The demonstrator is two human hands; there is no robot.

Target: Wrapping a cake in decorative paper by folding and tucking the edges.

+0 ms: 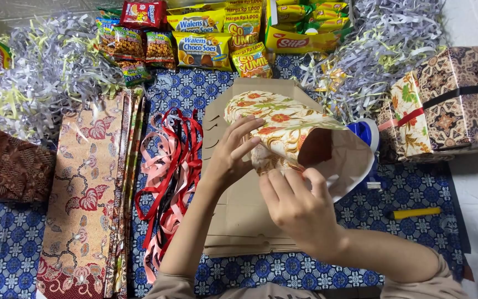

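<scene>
We see snack packets (206, 39) along the cloth's far edge, ribbons (170, 166) mid-cloth, a yellow marker (416, 212) near its right edge.

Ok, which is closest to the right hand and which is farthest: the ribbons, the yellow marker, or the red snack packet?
In the head view, from the right hand:
1. Yellow marker, lying to its right on the blue patterned cloth.
2. Red and pink ribbons, to its left, a little farther.
3. Red snack packet, at the top left edge.

Both our forearms reach forward from the bottom edge and converge at centre. Our left hand (232, 155) is raised, fingers extended and slightly spread, thumb tucked beneath. Our right hand (294, 207) sits nearer, back facing up, fingers curled in a pinching grip, wrist bent inward.
</scene>
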